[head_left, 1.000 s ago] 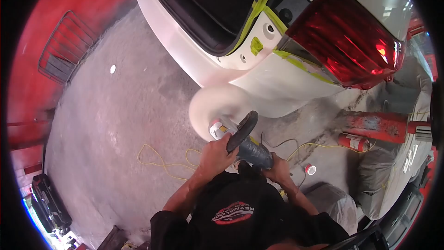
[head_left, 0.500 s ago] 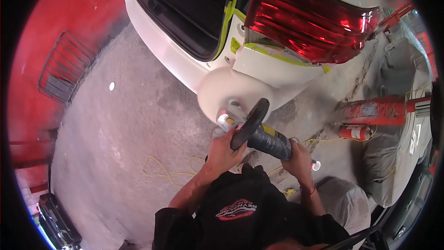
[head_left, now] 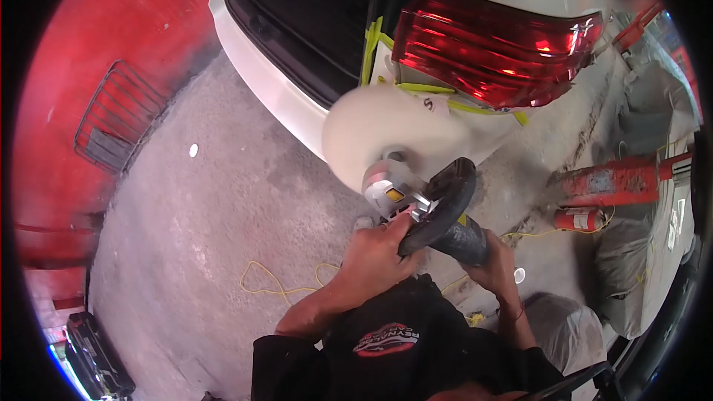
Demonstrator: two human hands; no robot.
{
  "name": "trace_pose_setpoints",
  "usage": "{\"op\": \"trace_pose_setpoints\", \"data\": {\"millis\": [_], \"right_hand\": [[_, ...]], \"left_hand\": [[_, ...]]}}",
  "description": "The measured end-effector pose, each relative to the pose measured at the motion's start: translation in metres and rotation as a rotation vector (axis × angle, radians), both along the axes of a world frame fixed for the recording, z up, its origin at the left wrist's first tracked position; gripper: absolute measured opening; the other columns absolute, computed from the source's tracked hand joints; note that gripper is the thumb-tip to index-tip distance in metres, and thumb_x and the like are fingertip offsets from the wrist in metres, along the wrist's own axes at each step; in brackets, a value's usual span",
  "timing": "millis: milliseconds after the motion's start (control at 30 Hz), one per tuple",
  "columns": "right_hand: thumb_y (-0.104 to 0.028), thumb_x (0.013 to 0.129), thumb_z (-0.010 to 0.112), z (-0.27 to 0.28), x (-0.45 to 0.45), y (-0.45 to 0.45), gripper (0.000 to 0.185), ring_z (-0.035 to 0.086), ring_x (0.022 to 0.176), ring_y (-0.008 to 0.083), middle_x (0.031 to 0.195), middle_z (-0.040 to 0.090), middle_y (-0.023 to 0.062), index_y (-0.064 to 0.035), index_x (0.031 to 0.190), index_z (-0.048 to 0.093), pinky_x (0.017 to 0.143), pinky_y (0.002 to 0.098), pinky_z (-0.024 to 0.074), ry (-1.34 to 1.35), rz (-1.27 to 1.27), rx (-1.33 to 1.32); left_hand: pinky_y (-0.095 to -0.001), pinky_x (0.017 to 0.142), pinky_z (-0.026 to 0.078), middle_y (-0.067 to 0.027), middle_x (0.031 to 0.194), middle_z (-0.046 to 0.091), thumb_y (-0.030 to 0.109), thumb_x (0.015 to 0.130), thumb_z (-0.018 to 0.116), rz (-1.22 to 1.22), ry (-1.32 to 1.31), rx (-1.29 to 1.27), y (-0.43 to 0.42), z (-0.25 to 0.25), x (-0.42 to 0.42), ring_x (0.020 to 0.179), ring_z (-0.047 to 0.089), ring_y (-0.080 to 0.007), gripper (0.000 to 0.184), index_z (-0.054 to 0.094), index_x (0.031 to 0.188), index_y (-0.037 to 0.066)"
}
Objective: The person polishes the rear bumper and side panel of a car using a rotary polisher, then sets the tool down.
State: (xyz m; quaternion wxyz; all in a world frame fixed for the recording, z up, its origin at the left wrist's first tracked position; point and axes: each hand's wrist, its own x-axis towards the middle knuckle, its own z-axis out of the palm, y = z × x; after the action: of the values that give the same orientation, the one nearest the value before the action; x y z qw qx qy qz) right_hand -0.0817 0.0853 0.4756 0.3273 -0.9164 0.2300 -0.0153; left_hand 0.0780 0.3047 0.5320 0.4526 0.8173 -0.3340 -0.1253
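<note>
A rotary polisher (head_left: 390,187) is held between my hands in front of my chest. My left hand (head_left: 377,256) is wrapped round its black loop handle (head_left: 447,215). Around the rear of the dark body, my right hand (head_left: 496,266) is closed; part of its fingers is hidden. The round, cream polishing pad (head_left: 386,134) is blurred and covers part of the white bumper (head_left: 278,108); whether it touches the paint I cannot tell. Above and right of the pad is a red tail light (head_left: 497,48), with yellow-green masking tape (head_left: 371,48) beside it.
A yellow cord (head_left: 275,288) trails over the concrete floor (head_left: 186,230). On the right lie a fire extinguisher (head_left: 579,219) and a red post (head_left: 609,180), near plastic-covered items (head_left: 568,330). A wire rack (head_left: 119,119) stands against the red wall (head_left: 134,22).
The polisher and both hands have shifted slightly right. The pad now appears higher against the bumper and shows more of its face, covering the taped corner below the tail light.
</note>
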Motion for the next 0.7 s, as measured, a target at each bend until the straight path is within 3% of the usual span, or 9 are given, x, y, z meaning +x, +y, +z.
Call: {"op": "trace_pose_setpoints", "data": {"millis": [133,400,633,700], "right_hand": [[-0.028,0.066,0.084,-0.010,0.001,-0.006,0.053,0.069,0.089,0.0402,0.093,0.071,0.0197,-0.0049,0.110,0.064,0.078,0.0455,0.0546,0.198,0.128,0.118],[-0.023,0.062,0.078,-0.067,-0.007,-0.007,0.051,0.067,0.086,0.0441,0.090,0.070,0.0210,-0.0021,0.106,0.062,0.076,0.0495,0.0541,0.238,0.128,0.023],[-0.022,0.061,0.075,-0.086,-0.004,-0.009,0.048,0.067,0.085,0.0451,0.086,0.069,0.0229,-0.0027,0.103,0.062,0.076,0.0516,0.0537,0.274,0.125,0.075],[-0.021,0.061,0.075,-0.090,-0.004,-0.010,0.048,0.067,0.085,0.0449,0.085,0.069,0.0234,-0.0028,0.103,0.062,0.076,0.0519,0.0535,0.295,0.138,0.090]], "left_hand": [[-0.0435,0.060,0.054,-0.0179,0.075,0.068,0.016,0.079,0.077,-0.003,0.011,0.038,0.001,-0.007,-0.002,0.070,0.070,-0.0377,0.030,0.063,0.103,0.004],[-0.0456,0.061,0.052,-0.0222,0.069,0.064,0.023,0.086,0.072,0.122,0.115,0.089,-0.001,-0.056,-0.001,0.071,0.068,-0.0426,0.032,0.063,0.106,-0.001],[-0.0450,0.061,0.053,-0.0223,0.070,0.064,0.023,0.087,0.071,0.124,0.176,0.170,-0.005,-0.079,0.003,0.071,0.069,-0.0417,0.033,0.064,0.109,0.000],[-0.0490,0.062,0.053,-0.0204,0.070,0.065,0.025,0.086,0.070,0.129,0.242,0.196,-0.006,-0.084,0.002,0.071,0.067,-0.0419,0.037,0.061,0.114,0.003]]}}
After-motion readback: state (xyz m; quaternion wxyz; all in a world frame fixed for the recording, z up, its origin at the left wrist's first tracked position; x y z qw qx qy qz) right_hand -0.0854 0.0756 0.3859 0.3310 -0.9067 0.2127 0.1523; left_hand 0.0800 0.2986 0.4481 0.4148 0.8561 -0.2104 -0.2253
